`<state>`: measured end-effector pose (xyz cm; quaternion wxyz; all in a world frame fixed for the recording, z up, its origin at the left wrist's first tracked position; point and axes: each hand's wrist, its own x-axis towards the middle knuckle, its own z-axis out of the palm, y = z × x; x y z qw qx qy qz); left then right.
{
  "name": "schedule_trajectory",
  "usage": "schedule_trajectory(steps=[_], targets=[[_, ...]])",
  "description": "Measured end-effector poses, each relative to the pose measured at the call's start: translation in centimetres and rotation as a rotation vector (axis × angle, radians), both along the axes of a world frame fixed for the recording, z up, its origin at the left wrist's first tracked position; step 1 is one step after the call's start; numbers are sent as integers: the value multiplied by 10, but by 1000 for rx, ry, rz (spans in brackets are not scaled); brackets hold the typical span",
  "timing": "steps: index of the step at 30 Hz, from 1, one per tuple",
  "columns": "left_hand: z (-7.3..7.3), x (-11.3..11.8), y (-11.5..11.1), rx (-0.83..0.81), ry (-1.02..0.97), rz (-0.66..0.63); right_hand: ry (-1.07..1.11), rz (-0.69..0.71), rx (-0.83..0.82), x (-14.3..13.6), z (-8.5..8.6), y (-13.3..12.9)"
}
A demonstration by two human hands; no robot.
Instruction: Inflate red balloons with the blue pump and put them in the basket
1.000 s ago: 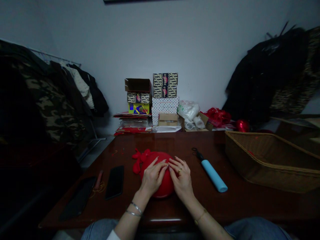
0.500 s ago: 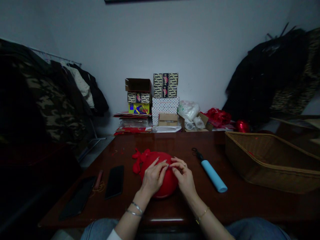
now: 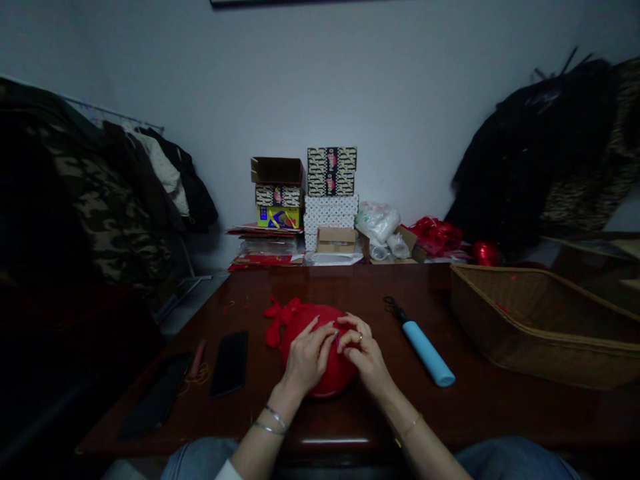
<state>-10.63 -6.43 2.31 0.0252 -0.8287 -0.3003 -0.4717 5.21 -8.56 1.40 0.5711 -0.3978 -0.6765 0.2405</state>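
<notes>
An inflated red balloon [image 3: 320,383] rests on the brown table in front of me. My left hand [image 3: 307,353] lies over its upper left, thumb and index finger pinched together near the top. Beside it my right hand [image 3: 365,353] is curled, its fingertips also pinched close to the left ones. Between the fingertips shows a small pinkish-red bit, apparently the balloon's neck; the fingers partly hide it. Several limp red balloons [image 3: 280,320] lie bunched against the balloon's left side.
Right of my hands lies a blue balloon pump [image 3: 427,353], with a wicker basket [image 3: 525,340] beyond it. On the left are a black phone [image 3: 229,363], a dark flat tablet-like thing [image 3: 157,393] and yellow rubber bands [image 3: 197,377]. Stacked boxes [image 3: 331,217] stand behind the table.
My right hand's fingers have curled in more and its fingertips have shifted slightly down at the pinch. The left hand and the balloon stay nearly in place.
</notes>
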Motion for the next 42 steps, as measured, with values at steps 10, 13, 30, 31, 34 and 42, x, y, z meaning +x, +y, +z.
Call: schedule_trajectory(steps=[10, 13, 30, 31, 34, 42], targets=[[1, 2, -2, 30, -12, 5, -42, -269, 213, -9, -2, 4], [-1, 4, -4, 36, -18, -10, 9, -372, 224, -15, -5, 7], [2, -2, 1, -88, -55, -98, 14, -248, -11, 12, -12, 21], [3, -3, 2, -99, -69, -93, 0, -229, -11, 13, -11, 20], [4, -6, 3, -144, -106, -75, -62, -163, 0, 11, -9, 17], [6, -4, -2, -299, -251, -63, -196, -124, 105, -7, -4, 20]])
